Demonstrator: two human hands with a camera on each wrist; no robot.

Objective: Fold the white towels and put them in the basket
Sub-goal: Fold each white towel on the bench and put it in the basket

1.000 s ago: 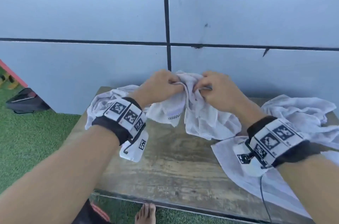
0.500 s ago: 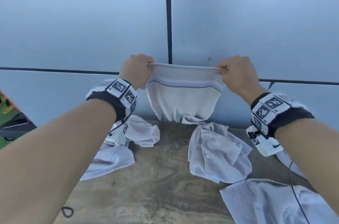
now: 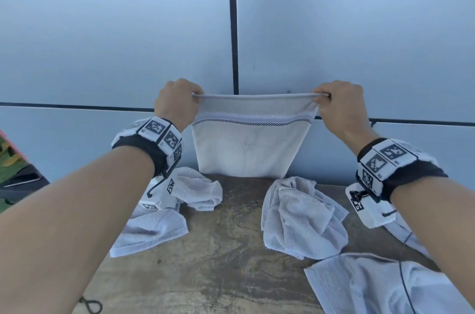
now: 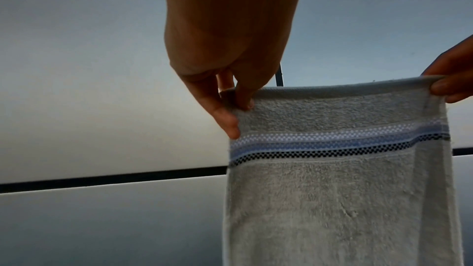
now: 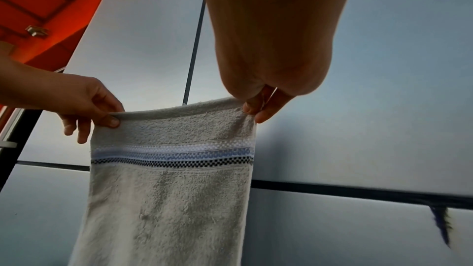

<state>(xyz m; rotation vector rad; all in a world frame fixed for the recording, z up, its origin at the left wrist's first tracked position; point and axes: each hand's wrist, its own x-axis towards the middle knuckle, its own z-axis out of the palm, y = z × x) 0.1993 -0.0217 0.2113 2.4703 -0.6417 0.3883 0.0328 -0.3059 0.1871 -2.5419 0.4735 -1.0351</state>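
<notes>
A white towel (image 3: 246,149) with a blue and black checked band hangs spread flat above the far edge of the wooden table (image 3: 218,262). My left hand (image 3: 180,103) pinches its top left corner; in the left wrist view my left hand (image 4: 238,104) has thumb and finger closed on the towel (image 4: 340,199). My right hand (image 3: 334,105) pinches the top right corner, and the right wrist view shows my right hand (image 5: 258,106) on the towel (image 5: 169,199). The top hem is pulled taut between the hands. No basket is in view.
Crumpled white towels lie on the table: one at the left (image 3: 159,226), one in the middle right (image 3: 300,216), one at the near right (image 3: 380,285). A grey panelled wall (image 3: 334,31) stands right behind the table. Green turf (image 3: 10,159) lies to the left.
Both hands lifted the towel out of the pile, then moved apart. The towel went from bunched, to sagging, to stretched flat and taut.
</notes>
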